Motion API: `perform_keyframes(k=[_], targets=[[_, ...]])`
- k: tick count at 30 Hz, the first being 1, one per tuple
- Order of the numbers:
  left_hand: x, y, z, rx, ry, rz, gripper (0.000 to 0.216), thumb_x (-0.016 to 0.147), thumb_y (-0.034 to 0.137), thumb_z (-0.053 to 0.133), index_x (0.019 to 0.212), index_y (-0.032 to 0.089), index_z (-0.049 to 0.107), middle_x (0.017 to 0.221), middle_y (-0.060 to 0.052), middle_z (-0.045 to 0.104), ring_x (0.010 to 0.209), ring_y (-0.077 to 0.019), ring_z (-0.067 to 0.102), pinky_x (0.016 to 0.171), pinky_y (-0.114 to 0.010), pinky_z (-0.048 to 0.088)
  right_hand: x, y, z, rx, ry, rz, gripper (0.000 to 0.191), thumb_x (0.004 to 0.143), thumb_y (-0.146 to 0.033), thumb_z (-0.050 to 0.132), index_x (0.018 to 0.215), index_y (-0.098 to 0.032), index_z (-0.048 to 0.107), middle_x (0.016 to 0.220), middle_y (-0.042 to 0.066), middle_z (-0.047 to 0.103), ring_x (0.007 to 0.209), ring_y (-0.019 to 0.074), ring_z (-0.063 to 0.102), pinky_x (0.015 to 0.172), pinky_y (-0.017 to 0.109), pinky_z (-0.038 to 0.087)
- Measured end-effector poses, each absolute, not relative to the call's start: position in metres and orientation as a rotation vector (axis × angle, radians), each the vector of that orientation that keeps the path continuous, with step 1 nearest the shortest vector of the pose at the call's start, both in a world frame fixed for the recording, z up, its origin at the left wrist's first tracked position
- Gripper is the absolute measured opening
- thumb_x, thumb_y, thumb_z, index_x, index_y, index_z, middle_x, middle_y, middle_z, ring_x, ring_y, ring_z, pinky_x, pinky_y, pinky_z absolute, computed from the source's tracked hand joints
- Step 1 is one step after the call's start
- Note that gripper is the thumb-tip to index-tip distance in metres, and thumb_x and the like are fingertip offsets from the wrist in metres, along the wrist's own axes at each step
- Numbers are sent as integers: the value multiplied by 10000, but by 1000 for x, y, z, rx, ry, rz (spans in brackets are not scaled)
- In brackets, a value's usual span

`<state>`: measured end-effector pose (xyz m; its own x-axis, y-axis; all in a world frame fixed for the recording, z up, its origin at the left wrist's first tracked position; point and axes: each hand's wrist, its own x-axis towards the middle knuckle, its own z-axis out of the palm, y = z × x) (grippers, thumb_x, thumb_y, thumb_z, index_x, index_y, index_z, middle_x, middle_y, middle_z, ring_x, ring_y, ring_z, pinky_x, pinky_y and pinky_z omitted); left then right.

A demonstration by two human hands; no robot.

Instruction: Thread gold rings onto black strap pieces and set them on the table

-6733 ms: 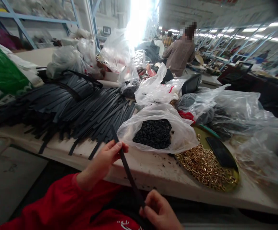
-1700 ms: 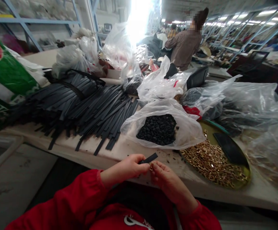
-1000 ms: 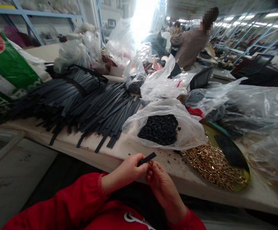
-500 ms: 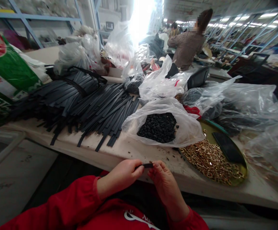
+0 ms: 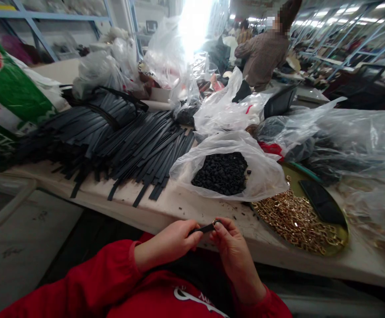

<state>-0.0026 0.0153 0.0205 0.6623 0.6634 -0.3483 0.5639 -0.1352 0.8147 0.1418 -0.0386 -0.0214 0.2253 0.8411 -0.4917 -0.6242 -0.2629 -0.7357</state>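
Over the table's front edge, my left hand [image 5: 175, 240] pinches a short black strap [image 5: 207, 228] between thumb and fingers. At the strap's right end is a small gold buckle [image 5: 216, 221], which my right hand [image 5: 232, 243] grips between thumb and forefinger. Part of the buckle is hidden by the fingertips. Beyond my hands lies an open plastic bag [image 5: 182, 170] holding small black loops [image 5: 220, 173]. To the right, a round yellowish tray [image 5: 341, 247] bears a heap of gold buckles [image 5: 295, 218] and a black phone [image 5: 322, 201].
Black straps [image 5: 142, 159] lie piled on the left of the table [image 5: 119, 207]. A green and white sack [image 5: 20, 97] stands at far left. Clear plastic bags [image 5: 361, 137] crowd the back and right. A person [image 5: 265, 57] in brown works behind, turned away.
My right hand has shifted slightly right, and the gold buckle at the strap's end shows more plainly. The strap now slopes up to the right. The view has tilted a little.
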Motion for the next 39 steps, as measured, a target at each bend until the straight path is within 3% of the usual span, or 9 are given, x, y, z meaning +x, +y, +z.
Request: perform_keyframes(k=[3, 9, 16, 23, 31, 35, 39], targets=[[-2, 15, 20, 1738, 983, 164, 211, 827, 282, 386, 792, 155, 550, 693, 1, 599, 651, -134, 538, 592, -217, 379, 137, -42, -23, -1141, -301, 1495, 243, 617, -286, 743, 794, -195, 604, 725, -33, 619, 582, 74, 551, 556, 196, 461], [-4, 13, 13, 1495, 954, 126, 211, 823, 352, 391, 823, 161, 482, 664, 20, 583, 450, -84, 475, 419, -187, 344, 129, -50, -28, -1175, -352, 1488, 189, 680, -297, 699, 784, -185, 589, 664, -44, 585, 554, 60, 498, 532, 178, 409], [-1, 11, 5, 1409, 971, 241, 176, 782, 316, 449, 770, 150, 506, 671, 18, 582, 444, -61, 435, 413, -176, 325, 132, -50, -27, -1161, -413, 1474, 174, 703, -293, 680, 801, -191, 578, 680, -48, 578, 581, 66, 499, 559, 188, 411], [1, 12, 3, 1249, 968, 205, 256, 766, 406, 475, 733, 152, 475, 613, 33, 553, 386, -37, 377, 364, -163, 260, 132, -56, -34, -1206, -408, 1554, 274, 781, -432, 553, 761, -159, 575, 634, -2, 614, 574, 99, 537, 565, 221, 425], [-1, 12, -4, 1187, 944, 188, 295, 758, 447, 503, 739, 153, 477, 594, 38, 553, 370, -32, 362, 347, -160, 229, 136, -56, -37, -1264, -456, 1549, 258, 750, -430, 596, 774, -178, 552, 617, -31, 579, 560, 86, 522, 545, 206, 404], [-2, 14, -5, 1192, 962, 170, 317, 729, 460, 536, 706, 149, 482, 589, 31, 554, 390, -42, 402, 373, -168, 269, 134, -56, -36, -1204, -461, 1568, 264, 674, -323, 698, 854, -196, 553, 679, -44, 573, 591, 78, 508, 566, 203, 401], [-1, 16, -5, 1172, 920, 182, 288, 730, 422, 560, 751, 144, 491, 660, -2, 602, 538, -88, 530, 497, -191, 389, 132, -54, -31, -1186, -474, 1567, 249, 665, -310, 701, 835, -188, 567, 688, -32, 579, 603, 86, 508, 572, 211, 400]])
